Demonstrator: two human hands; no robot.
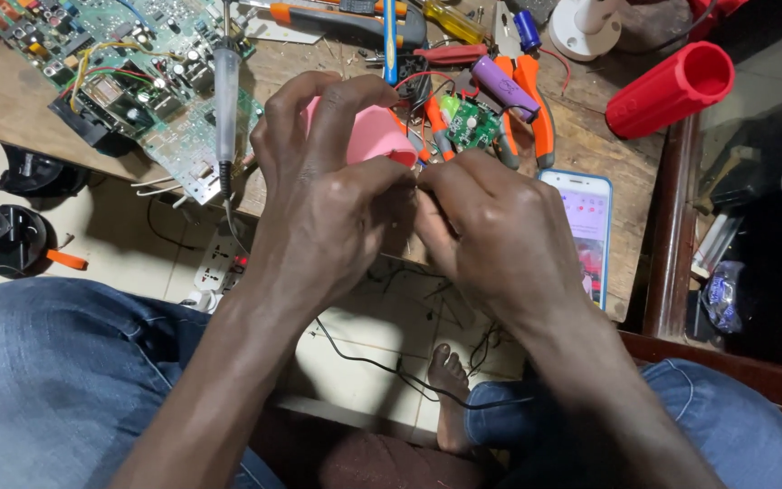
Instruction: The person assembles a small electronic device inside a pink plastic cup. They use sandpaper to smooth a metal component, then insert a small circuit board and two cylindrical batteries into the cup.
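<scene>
My left hand (323, 195) wraps around a pink plastic shell (368, 136), with the thumb and forefinger arched over its top. My right hand (491, 231) meets it fingertip to fingertip, pinching something thin at the shell's lower right edge; what it pinches is hidden by the fingers. Red wires (414, 81) run from behind the shell toward a small green circuit board (472, 122) lying on the wooden table (608, 149) just beyond my hands.
A soldering iron (226, 100) lies on large green circuit boards (128, 63) at left. Orange-handled pliers (536, 100), a purple cylinder (504, 86), screwdrivers (391, 23), a red tube (672, 86) and a phone (586, 226) sit right. Power strip (219, 263) and black cables lie on the floor.
</scene>
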